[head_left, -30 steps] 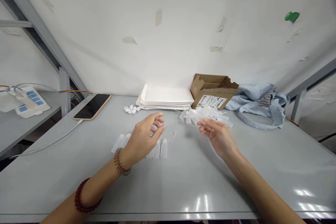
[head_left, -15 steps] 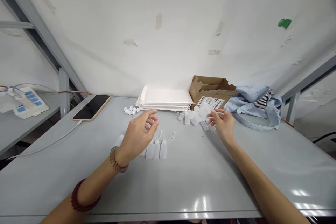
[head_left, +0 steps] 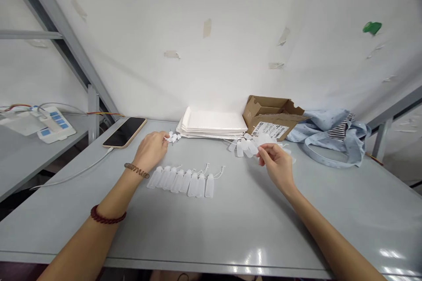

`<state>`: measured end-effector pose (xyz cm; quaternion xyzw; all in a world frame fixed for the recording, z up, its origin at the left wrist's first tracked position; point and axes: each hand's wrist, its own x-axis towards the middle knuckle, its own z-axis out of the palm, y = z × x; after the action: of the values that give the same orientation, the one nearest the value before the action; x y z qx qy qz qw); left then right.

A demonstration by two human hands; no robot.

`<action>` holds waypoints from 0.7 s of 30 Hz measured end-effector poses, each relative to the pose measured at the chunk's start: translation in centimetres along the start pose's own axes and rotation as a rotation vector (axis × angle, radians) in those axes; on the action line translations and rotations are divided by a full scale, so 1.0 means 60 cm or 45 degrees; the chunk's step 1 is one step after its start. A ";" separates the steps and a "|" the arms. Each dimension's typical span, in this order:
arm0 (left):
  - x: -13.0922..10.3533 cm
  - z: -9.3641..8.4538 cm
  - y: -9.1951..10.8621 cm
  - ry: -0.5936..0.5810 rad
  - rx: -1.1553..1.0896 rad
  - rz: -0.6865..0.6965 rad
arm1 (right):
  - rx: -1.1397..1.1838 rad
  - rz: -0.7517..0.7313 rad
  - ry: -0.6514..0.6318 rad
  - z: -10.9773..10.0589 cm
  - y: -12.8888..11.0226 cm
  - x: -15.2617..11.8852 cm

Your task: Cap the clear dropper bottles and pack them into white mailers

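My left hand [head_left: 151, 149] reaches to a small pile of white pieces [head_left: 174, 137] with thin dark stems. Its fingertips are pinched at the pile's near left edge, on one small white piece. On the right, the thumb and forefinger of my right hand [head_left: 276, 161] are closed on a translucent white tag [head_left: 260, 144] at the edge of a loose heap of such tags [head_left: 243, 145]. Between the hands, several translucent tags with white strings [head_left: 186, 181] lie side by side in a slanting row on the grey table [head_left: 184, 232].
A stack of white padded envelopes [head_left: 214, 123] lies against the wall. Beside it stands an open cardboard box [head_left: 272, 116], then a light blue cloth bag [head_left: 329, 134]. A phone [head_left: 125, 132] on a charging cable [head_left: 82, 169] is at the left. A power strip [head_left: 56, 124] sits beyond the frame post.
My left hand has moved left and away from me to the small white pieces, uncovering the tag row. My right hand stays by the tag heap, slightly lower. The view has shifted a little.
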<state>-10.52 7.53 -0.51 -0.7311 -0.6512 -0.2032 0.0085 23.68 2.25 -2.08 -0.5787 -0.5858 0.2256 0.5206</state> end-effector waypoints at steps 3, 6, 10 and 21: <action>0.003 0.021 -0.003 -0.013 0.034 0.046 | -0.023 -0.067 -0.228 0.020 -0.015 -0.028; 0.006 0.039 -0.001 -0.028 0.060 0.087 | -0.062 -0.224 -0.476 0.046 -0.034 -0.064; 0.010 0.054 -0.003 -0.042 0.097 0.090 | -0.322 -0.695 -0.772 0.074 -0.051 -0.098; 0.012 0.050 0.005 -0.165 0.035 0.101 | -0.498 -0.856 -0.818 0.094 -0.052 -0.109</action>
<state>-9.34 8.98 -2.95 -0.7677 -0.6238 -0.1460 -0.0157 16.00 -2.56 -3.66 -0.3458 -0.9018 0.0982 0.2397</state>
